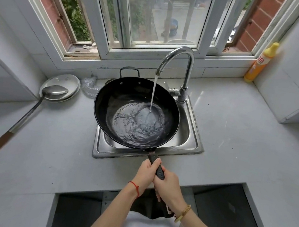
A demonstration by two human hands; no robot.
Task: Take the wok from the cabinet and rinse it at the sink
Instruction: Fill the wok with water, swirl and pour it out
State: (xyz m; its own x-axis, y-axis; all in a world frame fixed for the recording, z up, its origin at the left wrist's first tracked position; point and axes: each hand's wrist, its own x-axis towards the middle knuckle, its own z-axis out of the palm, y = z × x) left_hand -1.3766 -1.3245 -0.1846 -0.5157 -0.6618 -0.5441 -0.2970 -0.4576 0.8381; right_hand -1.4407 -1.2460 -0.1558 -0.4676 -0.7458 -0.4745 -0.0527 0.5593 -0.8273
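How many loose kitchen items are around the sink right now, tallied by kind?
Black round metal wok, held over the sink by both hands: 1
Long steel ladle with brown wooden handle: 1
Round steel lid under the ladle's bowl: 1
Silvery wire scouring pad: 1
Yellow plastic detergent bottle: 1
Total: 5

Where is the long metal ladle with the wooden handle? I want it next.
In the head view, the long metal ladle lies left of the steel sink, its bowl resting on the round metal lid.
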